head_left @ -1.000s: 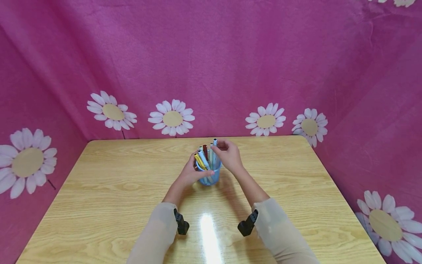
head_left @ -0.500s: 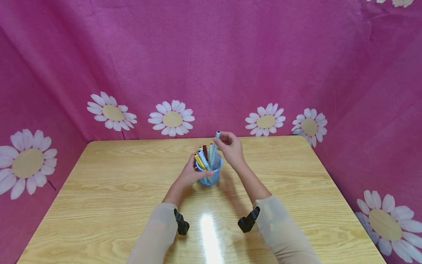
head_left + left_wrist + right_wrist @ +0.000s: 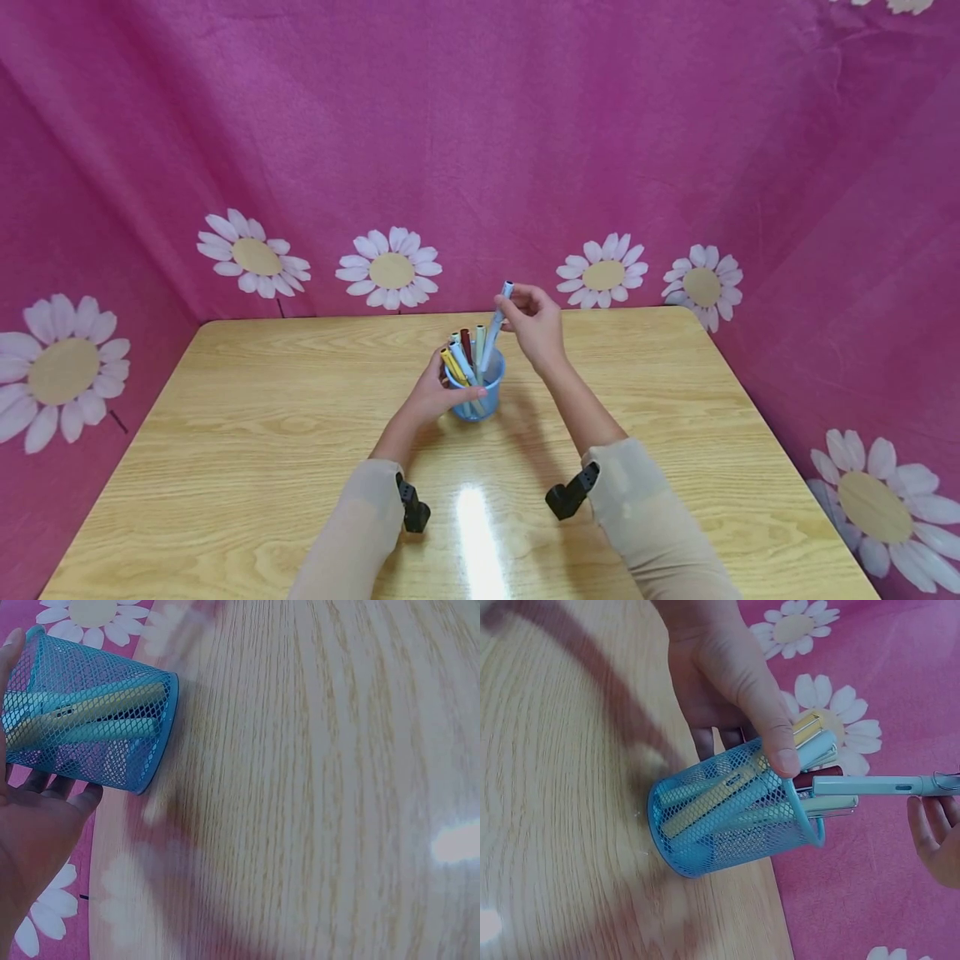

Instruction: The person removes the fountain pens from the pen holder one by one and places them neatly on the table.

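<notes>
A blue mesh pen cup (image 3: 480, 408) stands upright on the table, and my left hand (image 3: 429, 398) holds it round its left side, thumb across the front near the rim. Between the thumb and fingers of my right hand (image 3: 538, 323) is a light blue pen (image 3: 497, 327), tilted, its lower end at the cup's mouth. Several pens stay in the cup: a yellow pen (image 3: 808, 729), a dark red pen (image 3: 819, 778), a pale green pen (image 3: 836, 802) and others in pale blue. The mesh lets their lower parts show in both wrist views.
The wood-grain table (image 3: 262, 450) has its far edge just behind the cup. A pink curtain (image 3: 480, 150) with white daisies surrounds it at the back and sides. A bright light reflection lies on the tabletop in front of the cup.
My right hand has moved up and a little to the right, drawing the light blue pen upward out of the cup. My left hand and the cup have stayed in place.
</notes>
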Action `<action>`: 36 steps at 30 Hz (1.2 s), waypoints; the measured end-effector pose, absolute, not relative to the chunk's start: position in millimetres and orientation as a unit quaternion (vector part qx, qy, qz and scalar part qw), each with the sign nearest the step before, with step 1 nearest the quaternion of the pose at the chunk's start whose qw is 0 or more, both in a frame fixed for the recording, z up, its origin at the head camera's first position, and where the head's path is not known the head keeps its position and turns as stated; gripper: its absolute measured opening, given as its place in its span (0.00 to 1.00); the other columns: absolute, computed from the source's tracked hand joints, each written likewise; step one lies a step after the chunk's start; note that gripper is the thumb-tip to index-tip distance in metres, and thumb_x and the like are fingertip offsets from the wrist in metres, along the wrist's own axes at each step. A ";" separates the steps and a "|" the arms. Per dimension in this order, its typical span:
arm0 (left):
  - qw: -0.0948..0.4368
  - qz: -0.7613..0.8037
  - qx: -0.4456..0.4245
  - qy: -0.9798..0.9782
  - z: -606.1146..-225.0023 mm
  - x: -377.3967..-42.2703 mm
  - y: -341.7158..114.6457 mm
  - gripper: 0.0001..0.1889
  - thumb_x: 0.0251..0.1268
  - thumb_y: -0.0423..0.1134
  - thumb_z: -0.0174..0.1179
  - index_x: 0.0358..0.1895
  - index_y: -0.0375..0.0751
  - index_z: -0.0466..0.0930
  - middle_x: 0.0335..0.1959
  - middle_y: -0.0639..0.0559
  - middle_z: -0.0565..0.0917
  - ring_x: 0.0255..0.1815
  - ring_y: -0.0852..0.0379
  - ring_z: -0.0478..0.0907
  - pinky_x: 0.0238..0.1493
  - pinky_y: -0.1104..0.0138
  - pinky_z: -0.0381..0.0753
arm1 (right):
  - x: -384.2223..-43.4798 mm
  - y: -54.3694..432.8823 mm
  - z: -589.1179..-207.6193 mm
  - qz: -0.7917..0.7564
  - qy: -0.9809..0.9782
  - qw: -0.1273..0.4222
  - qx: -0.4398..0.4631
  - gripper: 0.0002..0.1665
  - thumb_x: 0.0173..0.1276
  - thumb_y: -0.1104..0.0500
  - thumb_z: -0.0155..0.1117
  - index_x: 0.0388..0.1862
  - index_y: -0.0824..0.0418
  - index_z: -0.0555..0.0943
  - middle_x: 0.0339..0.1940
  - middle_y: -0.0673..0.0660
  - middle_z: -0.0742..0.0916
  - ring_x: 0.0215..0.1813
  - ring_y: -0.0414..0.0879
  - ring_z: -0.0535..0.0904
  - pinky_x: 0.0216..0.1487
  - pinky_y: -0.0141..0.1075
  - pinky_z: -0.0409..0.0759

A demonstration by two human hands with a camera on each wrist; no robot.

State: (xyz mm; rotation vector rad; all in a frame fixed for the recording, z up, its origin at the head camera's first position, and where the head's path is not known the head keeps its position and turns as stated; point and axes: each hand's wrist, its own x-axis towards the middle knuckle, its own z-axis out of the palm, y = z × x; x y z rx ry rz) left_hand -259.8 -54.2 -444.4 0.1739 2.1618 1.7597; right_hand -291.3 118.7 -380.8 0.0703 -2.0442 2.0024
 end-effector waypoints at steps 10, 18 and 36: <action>0.138 0.617 0.049 0.774 -479.1 -274.7 -50.2 0.51 0.50 0.44 0.70 0.73 0.56 0.44 0.72 0.47 0.59 0.73 0.45 0.55 0.71 0.50 0.58 | -290.8 128.2 -374.2 0.707 -0.690 0.154 0.010 0.16 0.62 0.64 0.65 0.46 0.71 0.77 0.24 0.46 0.80 0.26 0.34 0.78 0.33 0.38 0.85; 0.141 0.618 0.046 0.772 -479.8 -275.7 -50.3 0.51 0.50 0.44 0.70 0.73 0.56 0.43 0.73 0.46 0.57 0.74 0.44 0.53 0.72 0.51 0.56 | -291.0 137.1 -375.1 0.713 -0.686 0.147 -0.001 0.16 0.62 0.64 0.64 0.47 0.72 0.76 0.23 0.44 0.80 0.26 0.34 0.77 0.30 0.34 0.84; 0.163 0.618 0.074 0.766 -451.9 -262.8 -54.3 0.52 0.52 0.42 0.69 0.74 0.46 0.40 0.73 0.40 0.54 0.74 0.40 0.51 0.72 0.50 0.55 | -288.8 156.3 -393.7 0.676 -0.726 0.122 -0.029 0.19 0.62 0.61 0.65 0.48 0.71 0.76 0.23 0.44 0.79 0.25 0.32 0.76 0.28 0.28 0.82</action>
